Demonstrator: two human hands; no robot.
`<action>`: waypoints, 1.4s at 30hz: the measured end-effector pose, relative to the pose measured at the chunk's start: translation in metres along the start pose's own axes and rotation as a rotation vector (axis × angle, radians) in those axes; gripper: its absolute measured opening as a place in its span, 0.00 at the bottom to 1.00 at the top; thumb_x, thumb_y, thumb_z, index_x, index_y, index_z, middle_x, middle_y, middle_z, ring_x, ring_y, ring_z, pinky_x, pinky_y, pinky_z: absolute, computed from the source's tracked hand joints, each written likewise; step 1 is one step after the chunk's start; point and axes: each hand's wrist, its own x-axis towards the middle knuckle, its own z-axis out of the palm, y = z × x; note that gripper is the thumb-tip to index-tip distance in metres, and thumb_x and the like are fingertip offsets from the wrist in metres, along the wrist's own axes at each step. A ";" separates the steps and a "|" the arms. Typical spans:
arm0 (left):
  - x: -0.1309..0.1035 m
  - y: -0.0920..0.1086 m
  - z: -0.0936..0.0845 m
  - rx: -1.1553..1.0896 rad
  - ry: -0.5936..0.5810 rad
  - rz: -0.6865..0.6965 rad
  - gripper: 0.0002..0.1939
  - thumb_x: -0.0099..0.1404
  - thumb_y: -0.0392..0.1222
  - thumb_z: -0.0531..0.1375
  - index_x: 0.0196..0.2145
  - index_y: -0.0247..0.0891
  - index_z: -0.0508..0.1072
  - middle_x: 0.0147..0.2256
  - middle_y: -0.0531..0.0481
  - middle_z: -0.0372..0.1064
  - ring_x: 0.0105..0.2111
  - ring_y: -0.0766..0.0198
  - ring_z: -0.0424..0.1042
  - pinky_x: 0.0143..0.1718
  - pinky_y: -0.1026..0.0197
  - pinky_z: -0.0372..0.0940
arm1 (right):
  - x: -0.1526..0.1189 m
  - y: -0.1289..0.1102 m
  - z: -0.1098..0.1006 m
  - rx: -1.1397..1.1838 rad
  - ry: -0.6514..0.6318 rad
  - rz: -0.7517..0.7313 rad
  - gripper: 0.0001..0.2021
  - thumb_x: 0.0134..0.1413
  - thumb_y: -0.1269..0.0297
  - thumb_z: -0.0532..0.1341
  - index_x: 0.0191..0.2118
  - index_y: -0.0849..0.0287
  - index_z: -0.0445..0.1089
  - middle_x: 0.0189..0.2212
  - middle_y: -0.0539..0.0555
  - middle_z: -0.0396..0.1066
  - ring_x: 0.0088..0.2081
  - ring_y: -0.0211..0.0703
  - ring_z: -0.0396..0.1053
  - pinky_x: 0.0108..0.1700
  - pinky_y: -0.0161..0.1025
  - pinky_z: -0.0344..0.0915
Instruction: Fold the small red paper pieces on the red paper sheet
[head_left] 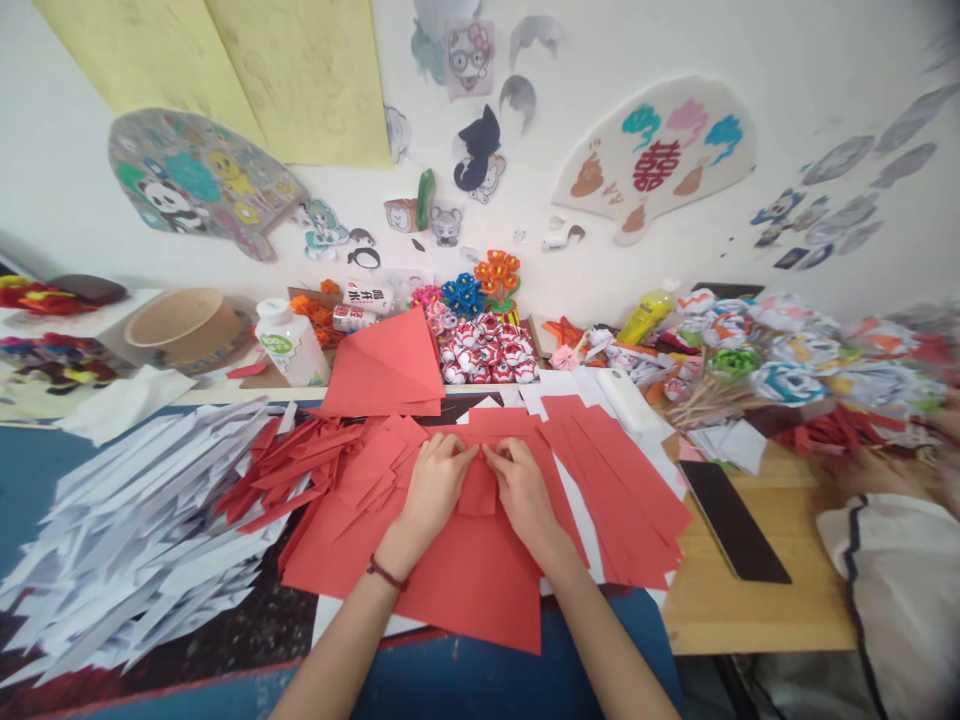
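Note:
A small piece of red paper [477,492] lies between my two hands, over large red sheets [480,590] on the table. My left hand [441,480] pinches its upper left edge, thumb and forefinger pressed together. On the other side, my right hand [521,490] pinches the upper right edge, its fingertips almost meeting those of the left. Cut red pieces [379,465] are stacked just left of my left hand. More long red sheets [615,490] fan out to the right of my right hand.
Folded white strips [150,530] and red strips [300,460] pile up at left. A white bottle [289,345] stands behind. Rightward are a phone [733,520], paper flowers [795,350] and another person's sleeve [900,590].

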 end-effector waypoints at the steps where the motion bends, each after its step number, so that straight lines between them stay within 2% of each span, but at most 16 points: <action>1: 0.000 0.000 -0.001 0.003 -0.005 -0.001 0.15 0.70 0.36 0.53 0.49 0.43 0.75 0.37 0.47 0.68 0.39 0.59 0.63 0.40 0.56 0.60 | 0.000 0.000 0.000 -0.009 0.000 0.002 0.15 0.67 0.62 0.49 0.36 0.58 0.71 0.32 0.54 0.65 0.34 0.44 0.63 0.38 0.40 0.63; 7: 0.000 0.000 0.000 0.060 -0.020 0.010 0.16 0.70 0.35 0.52 0.50 0.44 0.74 0.38 0.46 0.68 0.39 0.58 0.63 0.39 0.56 0.59 | 0.000 0.000 0.000 -0.081 -0.003 -0.016 0.15 0.68 0.65 0.47 0.40 0.57 0.71 0.33 0.54 0.66 0.35 0.45 0.64 0.39 0.41 0.63; 13: 0.000 0.003 -0.001 0.092 -0.032 0.009 0.15 0.70 0.35 0.51 0.49 0.43 0.74 0.37 0.46 0.67 0.39 0.58 0.63 0.39 0.56 0.59 | 0.000 -0.002 0.001 -0.158 -0.052 -0.011 0.17 0.69 0.67 0.44 0.38 0.58 0.69 0.35 0.56 0.67 0.37 0.45 0.65 0.40 0.41 0.63; 21: 0.000 0.005 -0.001 0.180 -0.059 0.019 0.15 0.69 0.34 0.52 0.50 0.42 0.73 0.37 0.46 0.65 0.39 0.56 0.63 0.38 0.56 0.58 | -0.002 0.003 0.003 -0.325 -0.053 -0.106 0.15 0.67 0.70 0.46 0.45 0.57 0.70 0.38 0.58 0.68 0.40 0.47 0.66 0.41 0.41 0.63; 25: -0.003 0.006 0.000 0.254 -0.074 0.057 0.18 0.68 0.33 0.51 0.54 0.41 0.70 0.39 0.44 0.65 0.41 0.54 0.63 0.38 0.55 0.58 | -0.001 0.002 0.004 -0.406 -0.070 -0.146 0.16 0.66 0.71 0.46 0.48 0.56 0.70 0.39 0.58 0.68 0.41 0.48 0.66 0.42 0.42 0.64; 29: -0.008 0.008 -0.001 0.291 -0.083 0.057 0.24 0.66 0.30 0.51 0.59 0.40 0.65 0.42 0.42 0.65 0.43 0.53 0.63 0.39 0.54 0.58 | -0.003 0.000 0.003 -0.562 -0.127 -0.188 0.21 0.62 0.78 0.45 0.53 0.58 0.68 0.43 0.62 0.68 0.44 0.52 0.65 0.43 0.45 0.64; 32: -0.014 0.011 -0.002 0.314 -0.076 0.043 0.23 0.66 0.31 0.52 0.59 0.40 0.64 0.43 0.42 0.65 0.44 0.52 0.63 0.40 0.53 0.58 | -0.006 -0.002 0.000 -0.672 -0.160 -0.188 0.24 0.59 0.81 0.46 0.56 0.61 0.66 0.45 0.65 0.67 0.47 0.56 0.64 0.45 0.49 0.64; 37: -0.021 0.017 -0.001 0.387 -0.087 0.005 0.22 0.67 0.33 0.52 0.58 0.41 0.65 0.46 0.42 0.66 0.45 0.51 0.63 0.43 0.51 0.57 | -0.016 -0.006 -0.007 -0.734 -0.137 -0.158 0.26 0.58 0.80 0.51 0.58 0.53 0.64 0.45 0.62 0.67 0.47 0.55 0.63 0.46 0.50 0.63; 42: -0.024 0.017 0.001 0.376 -0.051 -0.006 0.22 0.67 0.32 0.51 0.57 0.41 0.66 0.46 0.41 0.67 0.45 0.51 0.63 0.44 0.49 0.57 | -0.033 -0.009 -0.017 -0.728 -0.121 -0.166 0.28 0.53 0.82 0.50 0.57 0.53 0.66 0.44 0.62 0.69 0.47 0.57 0.64 0.46 0.53 0.65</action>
